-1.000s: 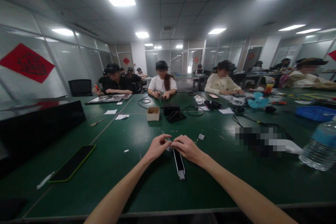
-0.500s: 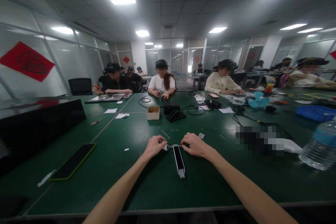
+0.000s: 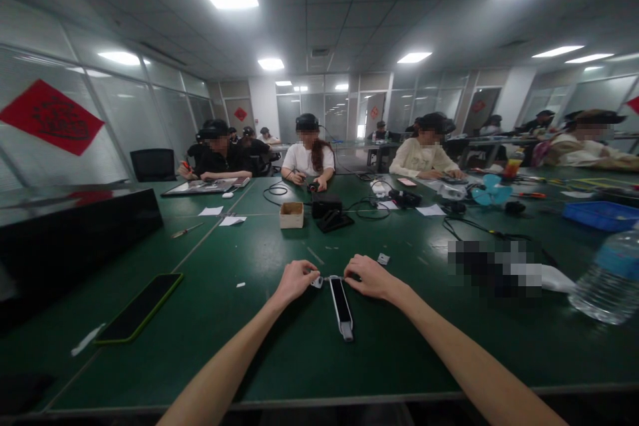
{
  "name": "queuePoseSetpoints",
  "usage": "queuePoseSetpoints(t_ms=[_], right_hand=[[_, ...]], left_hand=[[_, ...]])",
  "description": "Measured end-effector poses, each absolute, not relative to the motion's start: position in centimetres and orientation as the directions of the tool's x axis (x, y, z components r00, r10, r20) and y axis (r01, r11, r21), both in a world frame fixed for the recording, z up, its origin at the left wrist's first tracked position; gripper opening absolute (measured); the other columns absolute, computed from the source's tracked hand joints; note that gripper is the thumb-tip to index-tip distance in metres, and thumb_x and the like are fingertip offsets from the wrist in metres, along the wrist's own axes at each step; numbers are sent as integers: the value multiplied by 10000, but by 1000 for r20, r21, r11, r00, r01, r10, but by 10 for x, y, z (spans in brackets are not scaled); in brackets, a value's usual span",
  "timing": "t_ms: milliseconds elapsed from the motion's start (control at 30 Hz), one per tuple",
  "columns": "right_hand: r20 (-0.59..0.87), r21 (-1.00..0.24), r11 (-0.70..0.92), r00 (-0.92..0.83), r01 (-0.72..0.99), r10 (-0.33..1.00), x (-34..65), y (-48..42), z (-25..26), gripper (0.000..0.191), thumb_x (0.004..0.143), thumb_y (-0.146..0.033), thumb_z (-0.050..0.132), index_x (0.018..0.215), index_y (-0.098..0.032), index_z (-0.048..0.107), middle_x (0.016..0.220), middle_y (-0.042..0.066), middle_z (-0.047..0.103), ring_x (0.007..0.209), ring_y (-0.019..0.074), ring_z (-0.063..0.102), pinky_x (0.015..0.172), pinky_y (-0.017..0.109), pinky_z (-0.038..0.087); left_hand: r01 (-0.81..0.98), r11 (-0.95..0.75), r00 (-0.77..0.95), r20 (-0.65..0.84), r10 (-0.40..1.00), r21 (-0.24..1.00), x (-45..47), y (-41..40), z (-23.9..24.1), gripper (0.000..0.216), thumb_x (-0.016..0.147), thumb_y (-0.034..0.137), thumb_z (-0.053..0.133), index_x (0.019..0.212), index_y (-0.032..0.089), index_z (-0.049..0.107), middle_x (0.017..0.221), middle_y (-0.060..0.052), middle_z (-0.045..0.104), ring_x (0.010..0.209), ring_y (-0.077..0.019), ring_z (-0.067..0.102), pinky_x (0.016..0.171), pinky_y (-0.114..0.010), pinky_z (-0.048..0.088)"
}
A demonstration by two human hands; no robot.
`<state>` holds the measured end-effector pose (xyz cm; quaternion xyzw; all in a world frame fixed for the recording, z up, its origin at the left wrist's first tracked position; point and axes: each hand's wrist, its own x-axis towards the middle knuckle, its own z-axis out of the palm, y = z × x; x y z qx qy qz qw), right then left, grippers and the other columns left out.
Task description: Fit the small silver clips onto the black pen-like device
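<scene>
A long narrow device with a white frame, a black face and a grey lower end lies on the green table in front of me. At its far end a thin pin or rod sticks out to both sides. My left hand is closed, its fingertips pinching a small light-grey piece just left of that end. On the other side my right hand is closed at the rod's right end, and its fingers hide what they pinch. A similar small grey piece lies beyond my right hand.
A phone in a green case lies left, near a dark screen. Ahead stand a small open box and a black device. A water bottle and blue tray are right. Several people sit opposite.
My left hand and its small grey piece have shifted slightly to the right, towards the device. My right hand stays nearly still. Across the table, a person's hands have moved a little.
</scene>
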<state>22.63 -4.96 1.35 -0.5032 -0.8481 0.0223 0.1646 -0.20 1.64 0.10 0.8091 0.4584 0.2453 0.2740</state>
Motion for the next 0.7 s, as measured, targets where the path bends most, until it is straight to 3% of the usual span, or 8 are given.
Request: queuePoseSetpoints(t_ms=[400,700], right_hand=[[244,-191,461,-413,867,878,221,-52,14,138,839,-246,508,791,-166,610,765,36,584,747,153,517,687,279,416],[241,-216,446,-395,869,886,221,-51,9,144,842,-257,491,794,-168,593,790,36,566,720,150,509,646,272,426]], left_hand=[[627,-482,459,210,863,612,6,6,-2,165,811,314,535,861,171,602,713,-15,675,667,-166,633,631,-238,435],[760,-557,539,154,828,336,10,-3,-1,162,914,299,396,969,192,504,820,-48,659,775,-204,633,653,-262,406]])
